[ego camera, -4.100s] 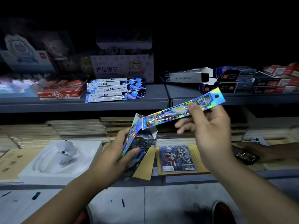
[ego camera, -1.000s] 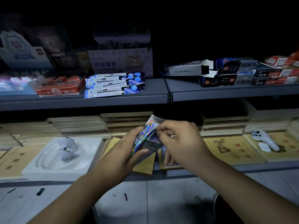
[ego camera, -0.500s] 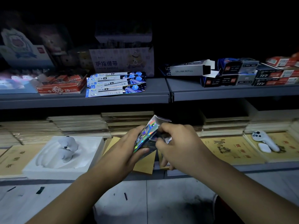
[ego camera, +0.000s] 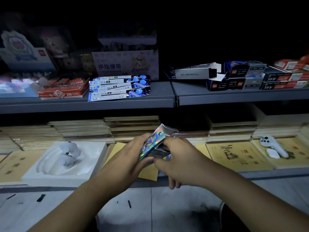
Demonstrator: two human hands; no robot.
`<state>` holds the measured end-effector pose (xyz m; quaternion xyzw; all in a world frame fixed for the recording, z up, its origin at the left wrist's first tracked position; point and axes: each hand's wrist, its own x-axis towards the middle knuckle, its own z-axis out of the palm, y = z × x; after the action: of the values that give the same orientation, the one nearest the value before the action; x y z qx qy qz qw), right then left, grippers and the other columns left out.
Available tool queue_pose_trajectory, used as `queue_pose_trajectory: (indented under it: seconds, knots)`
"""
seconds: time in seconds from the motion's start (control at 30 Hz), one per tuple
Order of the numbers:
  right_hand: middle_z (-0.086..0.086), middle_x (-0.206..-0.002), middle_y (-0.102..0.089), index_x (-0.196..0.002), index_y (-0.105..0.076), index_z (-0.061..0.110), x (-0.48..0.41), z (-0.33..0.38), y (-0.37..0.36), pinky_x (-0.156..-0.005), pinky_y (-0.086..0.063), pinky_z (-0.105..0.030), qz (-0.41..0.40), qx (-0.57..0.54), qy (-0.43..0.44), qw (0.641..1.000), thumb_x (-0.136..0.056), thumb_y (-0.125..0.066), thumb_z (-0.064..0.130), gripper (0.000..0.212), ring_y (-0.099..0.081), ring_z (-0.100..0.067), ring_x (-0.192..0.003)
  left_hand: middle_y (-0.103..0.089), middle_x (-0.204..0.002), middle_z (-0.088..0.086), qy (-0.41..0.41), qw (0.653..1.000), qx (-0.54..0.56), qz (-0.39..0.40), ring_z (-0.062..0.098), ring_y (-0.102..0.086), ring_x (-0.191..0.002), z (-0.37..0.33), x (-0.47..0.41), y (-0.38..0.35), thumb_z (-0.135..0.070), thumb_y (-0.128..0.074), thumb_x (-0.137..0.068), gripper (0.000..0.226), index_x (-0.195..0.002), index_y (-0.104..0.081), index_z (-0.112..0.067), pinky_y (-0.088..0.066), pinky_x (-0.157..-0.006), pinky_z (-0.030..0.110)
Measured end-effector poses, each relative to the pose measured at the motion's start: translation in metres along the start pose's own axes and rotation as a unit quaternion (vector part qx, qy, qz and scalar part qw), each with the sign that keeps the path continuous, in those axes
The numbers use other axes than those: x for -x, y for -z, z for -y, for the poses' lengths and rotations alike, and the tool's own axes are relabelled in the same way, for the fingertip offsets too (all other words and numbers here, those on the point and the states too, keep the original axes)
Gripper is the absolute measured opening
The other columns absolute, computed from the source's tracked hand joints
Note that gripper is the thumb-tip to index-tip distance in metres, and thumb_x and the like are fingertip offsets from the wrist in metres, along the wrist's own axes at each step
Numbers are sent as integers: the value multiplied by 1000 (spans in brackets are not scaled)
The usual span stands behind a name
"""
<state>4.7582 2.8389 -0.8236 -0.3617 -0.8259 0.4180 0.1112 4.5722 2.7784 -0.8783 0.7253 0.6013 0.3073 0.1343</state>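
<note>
At left, a white tray [ego camera: 50, 176] holds a controller [ego camera: 71, 152]. My left hand [ego camera: 128, 158] curls its fingers round the box [ego camera: 154, 139], above the lower shelf [ego camera: 267, 174]. My right hand [ego camera: 182, 159] pinches its edge. The long pack held out earlier is not seen now. The box is holographic, tilted, flap open.

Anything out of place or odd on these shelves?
Yes. The GEL INK REFILL box on the upper shelf lies with its end flap open. Below, a white controller and a white moulded tray sit on stacked copybooks, unlike the stationery around them.
</note>
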Motion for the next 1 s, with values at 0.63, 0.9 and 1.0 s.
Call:
queue_pose_trajectory:
  seconds: [0.63, 0.9, 1.0]
  knots:
    - [-18, -91, -74, -109, -58, 19, -5, -6, -3, -48, -57, -34, 45, -43, -19, 998, -95, -53, 20, 15, -73, -30, -54, -51, -135, -20, -31, 999, -12, 4, 7, -51, -125, 0, 0, -2, -38, -52, -103, 48, -148, -34, -36, -42, -99, 22]
    - [1, -72, -60, -103, -53, 22, -4, -7, -1, -49, -59, -38, -70, 50, 67, 994, -101, -48, 28, 7, -65, -14, -40, -55, -130, -19, 18, 998, 57, -22, -2, -52, -118, -4, -4, -4, -42, -50, -96, 54, -148, -36, -31, -36, -92, 5]
    - [13, -81, -53, -88, -55, 25, -8, -8, 0, -56, -41, -18, -111, 125, 130, 977, -99, -56, 26, 11, -60, -4, -62, -56, -123, -23, 17, 997, 74, -30, -2, -54, -115, -7, -3, -2, -40, -51, -97, 47, -142, -39, -36, -36, -89, 5]
